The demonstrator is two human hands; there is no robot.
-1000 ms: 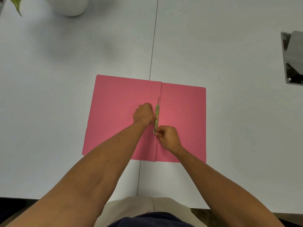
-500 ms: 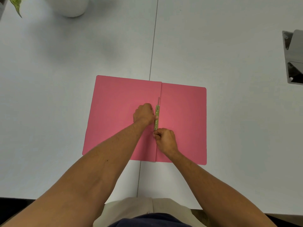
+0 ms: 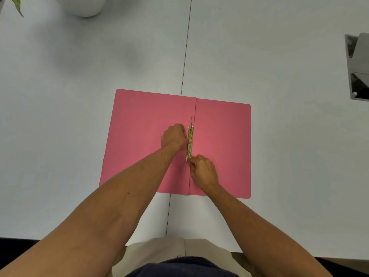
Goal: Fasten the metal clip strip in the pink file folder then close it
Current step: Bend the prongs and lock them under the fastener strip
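I see a white table [image 3: 279, 56] with a seam [image 3: 186, 47] running away beyond the grip. A white pot [image 3: 83, 7] sits far left, a grey metal fixture [image 3: 358, 66] far right.

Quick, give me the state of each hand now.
Left hand: curled, thumb pressing on the gold metal clip strip in the open pink file folder.
Right hand: closed, fingertips pinching the strip's near end.
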